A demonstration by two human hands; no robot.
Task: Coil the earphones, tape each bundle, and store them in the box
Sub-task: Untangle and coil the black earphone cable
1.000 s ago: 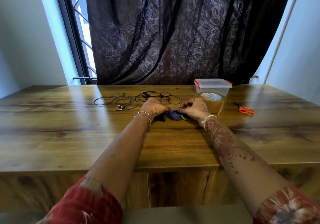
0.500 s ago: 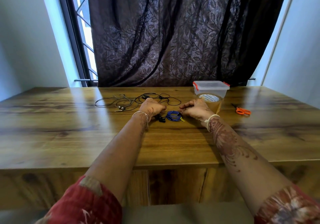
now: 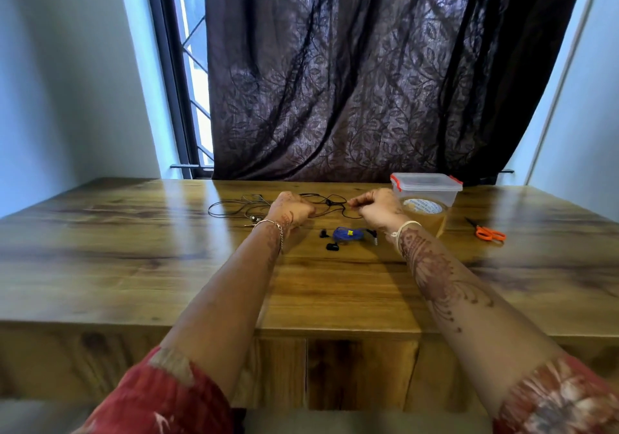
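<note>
A coiled blue earphone bundle with a yellow patch lies on the wooden table, with its black earbuds beside it. Both hands hover just above and beyond it, apart from it. My left hand is a curled fist and shows nothing inside. My right hand has its fingertips pinched together, and I see nothing between them. Loose black earphones sprawl behind my left hand. The clear box with red clips stands closed at the back right.
A brown tape roll stands in front of the box, partly hidden by my right wrist. Orange scissors lie to the right. A dark curtain and a window are behind the table.
Both hands have come off the blue bundle, lifting and moving apart and a little away from me. The bundle now lies alone on the table.
</note>
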